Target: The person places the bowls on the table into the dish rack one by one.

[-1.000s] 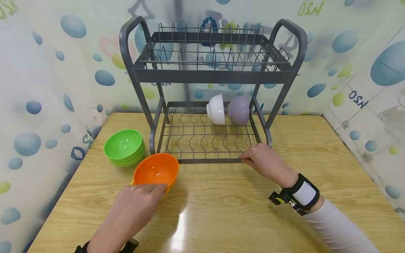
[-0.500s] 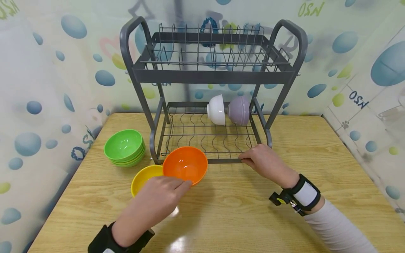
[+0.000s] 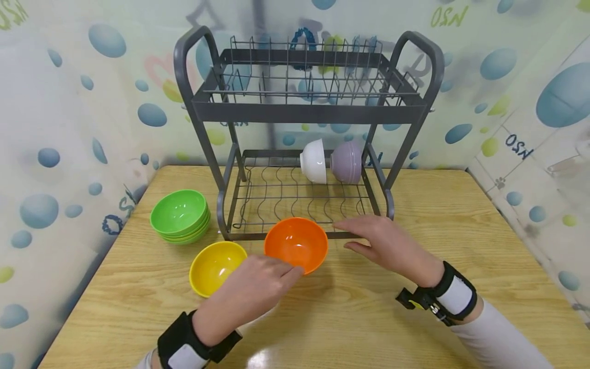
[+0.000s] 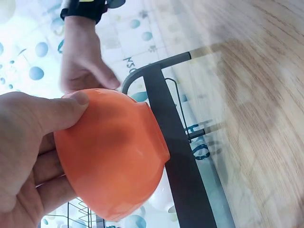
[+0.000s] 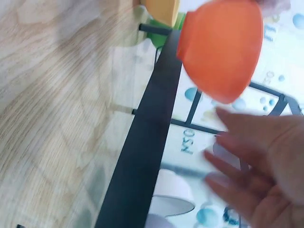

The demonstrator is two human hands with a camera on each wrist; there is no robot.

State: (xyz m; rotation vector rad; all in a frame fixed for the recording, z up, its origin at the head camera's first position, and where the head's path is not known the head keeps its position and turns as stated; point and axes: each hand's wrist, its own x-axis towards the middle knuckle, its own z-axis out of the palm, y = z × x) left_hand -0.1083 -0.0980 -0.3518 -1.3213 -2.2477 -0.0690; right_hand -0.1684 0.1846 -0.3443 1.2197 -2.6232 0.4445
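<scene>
My left hand [image 3: 252,288] pinches the near rim of an orange bowl [image 3: 295,243], thumb outside and fingers inside. The bowl hangs in front of the rack's lower shelf, its opening tipped up toward me. In the left wrist view the orange bowl [image 4: 111,152] shows its outer wall and foot. To its right, my right hand [image 3: 384,242] reaches in with fingers extended and thumb apart, close to the bowl but holding nothing. The right wrist view shows those fingers [image 5: 237,156] spread, with a gap to the orange bowl [image 5: 221,50]. A yellow bowl [image 3: 214,266] sits on the table beside my left hand.
A two-tier grey dish rack [image 3: 304,113] stands at the back. On its lower shelf a white bowl [image 3: 314,161] and a purple bowl [image 3: 347,161] stand on edge at the right. Stacked green bowls [image 3: 180,212] are on the wooden table [image 3: 359,328] at left.
My left hand has lifted the orange bowl off the yellow one and carried it right, to the rack's front. My right hand has let go of the rack's front bar and opened toward the bowl.
</scene>
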